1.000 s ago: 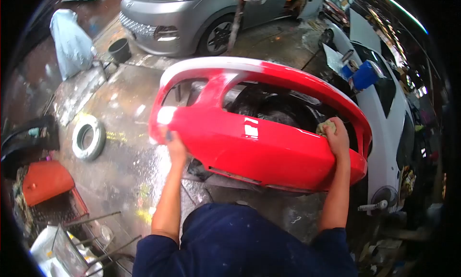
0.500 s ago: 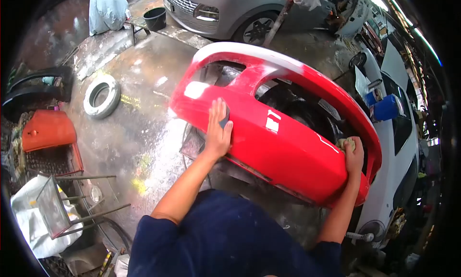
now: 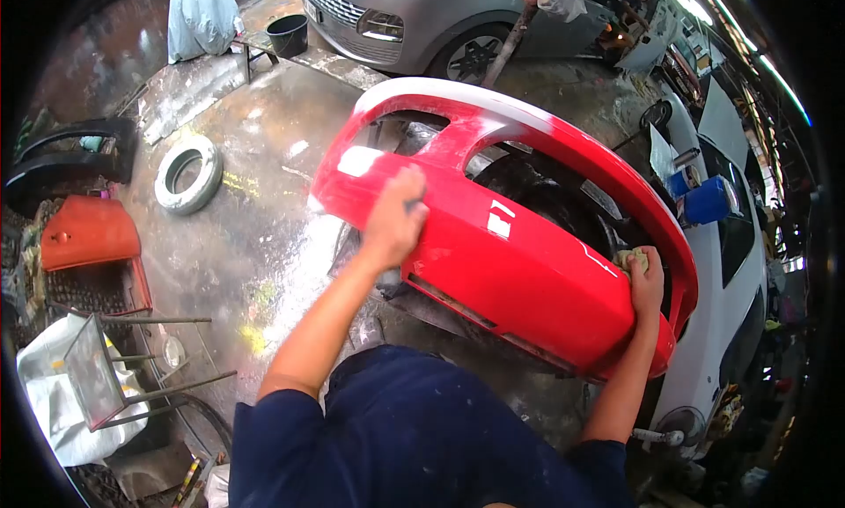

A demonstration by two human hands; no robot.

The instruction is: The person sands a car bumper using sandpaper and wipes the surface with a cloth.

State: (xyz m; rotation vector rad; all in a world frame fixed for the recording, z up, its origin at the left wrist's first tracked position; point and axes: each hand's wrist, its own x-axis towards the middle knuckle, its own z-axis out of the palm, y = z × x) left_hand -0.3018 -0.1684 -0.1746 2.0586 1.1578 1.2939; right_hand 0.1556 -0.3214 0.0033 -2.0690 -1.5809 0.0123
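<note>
A glossy red bumper (image 3: 528, 275) with a whitish upper edge lies tilted across the middle of the view. On its front face, left of centre, rests my left hand (image 3: 394, 219), slightly blurred, with a small dark pad (image 3: 411, 205) showing between thumb and fingers. My right hand (image 3: 648, 288) is at the right part of the bumper, by the edge of the large opening. Its fingers are closed round a crumpled yellow-green cloth (image 3: 630, 259). Much of the pad is hidden by my left hand.
A grey car (image 3: 414, 33) stands beyond the bumper, a white car (image 3: 704, 332) at the right with a blue can (image 3: 707, 200) on it. On the left are a tyre (image 3: 188, 175), a red-orange panel (image 3: 91, 233) and a metal-legged stand (image 3: 97, 371). A black bucket (image 3: 288, 36) is farther back.
The view has turned, shifting the bumper rightward in the picture. My left hand has moved from the bumper's left end inward along its face. My right hand still holds the cloth.
</note>
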